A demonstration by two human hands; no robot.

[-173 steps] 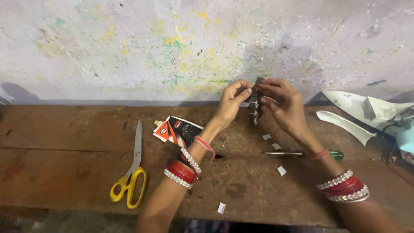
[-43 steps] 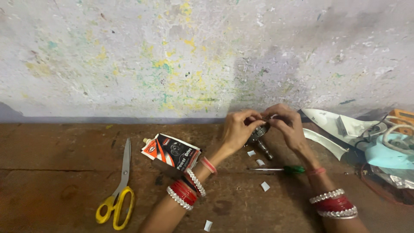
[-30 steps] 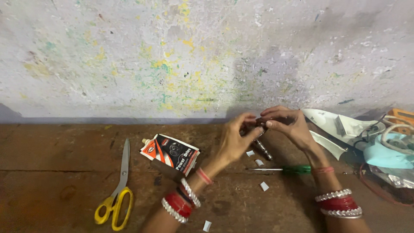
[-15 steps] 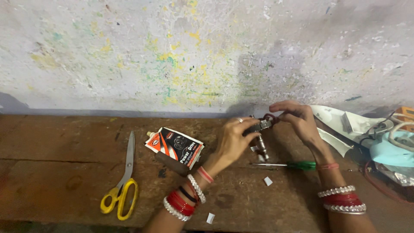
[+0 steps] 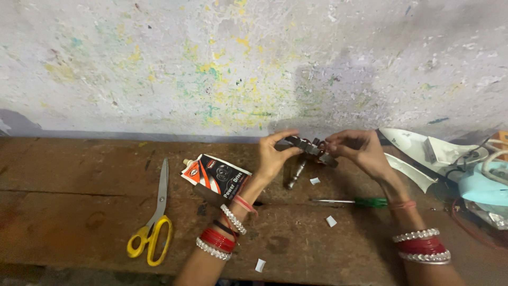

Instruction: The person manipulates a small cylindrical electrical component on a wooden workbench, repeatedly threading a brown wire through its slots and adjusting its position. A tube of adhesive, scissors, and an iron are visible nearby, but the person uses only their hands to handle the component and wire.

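My left hand [image 5: 275,153] and my right hand [image 5: 355,149] together hold a small dark metal part [image 5: 312,148] above a wooden bench [image 5: 79,212]. The left thumb and fingers pinch its left end; the right fingertips grip its right end. Red and white bangles circle both wrists. A short metal rod [image 5: 296,175] lies on the bench just under the part. A green-handled screwdriver [image 5: 352,201] rests below my right hand.
Yellow-handled scissors [image 5: 153,220] lie at the left. A black, white and orange pouch [image 5: 217,177] sits beside my left forearm. Small white scraps [image 5: 330,221] dot the bench. White plastic casing pieces [image 5: 423,151] and a light blue appliance [image 5: 484,185] with wires crowd the right. A paint-flecked wall [image 5: 211,63] rises behind.
The hands stayed together on the metal part, turning it and shifting slightly right and up against the wall. The view moved a little; the things on the bench stayed put.
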